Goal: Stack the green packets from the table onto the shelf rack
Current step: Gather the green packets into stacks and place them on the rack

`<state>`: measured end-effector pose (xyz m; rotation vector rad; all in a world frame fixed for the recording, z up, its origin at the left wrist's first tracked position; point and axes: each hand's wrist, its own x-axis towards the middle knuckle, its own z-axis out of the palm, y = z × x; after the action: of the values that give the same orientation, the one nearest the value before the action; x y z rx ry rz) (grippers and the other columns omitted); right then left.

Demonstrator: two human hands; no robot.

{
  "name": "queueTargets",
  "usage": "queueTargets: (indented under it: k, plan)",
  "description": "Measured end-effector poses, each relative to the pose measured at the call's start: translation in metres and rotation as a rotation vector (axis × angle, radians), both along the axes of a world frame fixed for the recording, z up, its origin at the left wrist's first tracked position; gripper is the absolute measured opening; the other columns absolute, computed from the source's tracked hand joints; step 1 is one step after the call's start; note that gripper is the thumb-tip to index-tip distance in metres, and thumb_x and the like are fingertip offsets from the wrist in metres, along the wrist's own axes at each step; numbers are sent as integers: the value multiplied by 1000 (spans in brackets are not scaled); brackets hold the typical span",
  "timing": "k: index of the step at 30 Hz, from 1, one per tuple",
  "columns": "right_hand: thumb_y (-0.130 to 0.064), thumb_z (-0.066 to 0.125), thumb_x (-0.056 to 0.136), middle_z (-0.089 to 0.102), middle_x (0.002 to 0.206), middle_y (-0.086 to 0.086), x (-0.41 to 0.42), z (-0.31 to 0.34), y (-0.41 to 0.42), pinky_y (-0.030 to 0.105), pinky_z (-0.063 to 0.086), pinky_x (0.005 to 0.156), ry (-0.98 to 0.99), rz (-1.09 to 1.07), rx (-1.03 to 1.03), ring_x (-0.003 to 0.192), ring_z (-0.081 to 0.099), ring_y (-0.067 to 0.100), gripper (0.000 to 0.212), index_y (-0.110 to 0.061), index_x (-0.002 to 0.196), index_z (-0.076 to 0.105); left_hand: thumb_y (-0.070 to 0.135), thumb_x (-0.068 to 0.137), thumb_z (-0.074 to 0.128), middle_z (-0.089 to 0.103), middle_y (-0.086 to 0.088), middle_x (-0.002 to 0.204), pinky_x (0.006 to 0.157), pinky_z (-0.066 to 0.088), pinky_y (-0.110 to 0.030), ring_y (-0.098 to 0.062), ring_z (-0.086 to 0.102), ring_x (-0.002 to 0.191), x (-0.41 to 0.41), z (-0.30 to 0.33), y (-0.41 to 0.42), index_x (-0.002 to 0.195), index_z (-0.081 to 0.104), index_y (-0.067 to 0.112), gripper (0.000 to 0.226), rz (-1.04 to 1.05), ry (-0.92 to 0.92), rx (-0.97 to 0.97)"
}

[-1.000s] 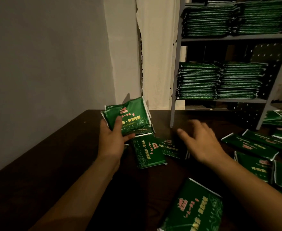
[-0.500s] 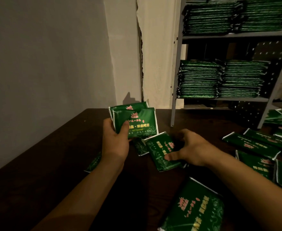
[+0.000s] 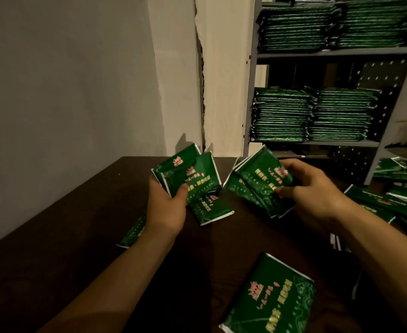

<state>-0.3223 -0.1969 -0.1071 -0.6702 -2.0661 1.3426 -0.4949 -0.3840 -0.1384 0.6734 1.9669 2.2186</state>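
One near packet [image 3: 273, 300]: flat on the dark table [image 3: 65, 236], lower centre-right of frame, print side up.
Packet under left forearm [image 3: 131, 233]: on the table, left of centre, partly hidden.
Left hand [image 3: 165, 207]: centre frame, thumb curled over a small bunch of green packets [image 3: 189, 175] held above the table.
Loose packet [image 3: 211, 207]: flat on the table just below that bunch.
Right hand [image 3: 310, 188]: right of centre, fingers and thumb pinching a second bunch [image 3: 257, 182], tilted.
Scattered packets [image 3: 395, 200]: on the table, right edge of frame.
Shelf rack [image 3: 318, 143]: upper right; two tiers filled with stacked packets [image 3: 310, 115].
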Motion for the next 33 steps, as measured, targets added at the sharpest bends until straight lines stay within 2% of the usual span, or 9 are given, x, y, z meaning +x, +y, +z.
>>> queueTargets:
  k: [4, 9, 12, 15, 19, 24, 27, 30, 33]
  plan:
    - [17, 56, 89, 76, 99, 3, 5, 2, -1, 30, 56, 77, 30, 210, -66, 95, 71, 17, 44, -18, 110, 70, 2, 90, 69, 67, 7, 115, 102, 51, -45, -15, 64, 110, 2, -1, -1, 130, 49, 24, 50, -1, 24, -73]
    - [15, 62, 86, 66, 118, -12, 0, 0, -14, 16, 56, 73, -86, 203, 72, 102, 65, 7, 61, -31, 127, 62, 24, 102, 54, 63, 3, 118, 76, 60, -35, -11, 66, 99, 24, 8, 0, 114, 52, 31, 15, -290, -143, -38]
    - [15, 68, 82, 61, 121, -10, -7, 2, -22, 18, 58, 75, -2, 117, 68, 103, 63, 6, 66, -32, 127, 60, 51, 76, 80, 65, 9, 124, 94, 52, -37, -8, 64, 111, 32, 2, 0, 127, 47, 35, 63, -435, 24, -215]
    - [10, 74, 79, 62, 122, -9, -11, 6, -23, 37, 59, 91, 10, 56, 102, 107, 64, 12, 62, -25, 129, 59, 14, 78, 85, 67, 9, 118, 92, 54, -29, -4, 66, 108, 35, -1, 8, 121, 48, 33, 60, -366, 112, -287]
    - [-25, 84, 73, 66, 120, -8, 4, 14, -17, 36, 56, 95, -61, 146, -12, 102, 68, 12, 72, -21, 135, 48, -6, 79, 78, 72, -1, 109, 75, 59, -26, -11, 72, 95, 41, 9, 19, 116, 54, 21, 52, -397, -41, -172]
    - [5, 73, 82, 75, 105, 3, 29, 1, -8, 17, 57, 76, 78, 159, -50, 97, 72, 10, 42, -6, 119, 58, -7, 78, 77, 73, -3, 113, 85, 59, -30, -15, 71, 102, 53, 16, 33, 122, 57, 19, 55, -479, 33, -231]
    - [8, 78, 76, 72, 106, -8, 47, -17, -6, 11, 53, 75, -97, 219, 9, 94, 68, -5, 62, -14, 129, 54, -11, 78, 75, 67, -2, 116, 87, 60, -33, -12, 68, 104, 65, 3, 36, 124, 52, 25, 63, -481, 92, -253]
    - [13, 74, 78, 65, 114, -7, 52, -19, -1, 16, 55, 79, -101, 239, 20, 98, 67, -5, 84, -27, 142, 38, -15, 78, 70, 63, 3, 122, 81, 60, -26, -8, 68, 102, 70, -5, 37, 130, 48, 25, 69, -510, 159, -241]
    - [12, 66, 85, 61, 115, -8, 46, -20, 2, 25, 57, 89, -118, 225, 4, 102, 66, 5, 81, -31, 142, 30, -19, 81, 61, 64, -2, 116, 76, 60, -27, -11, 69, 95, 71, -9, 40, 122, 52, 21, 58, -508, 140, -253]
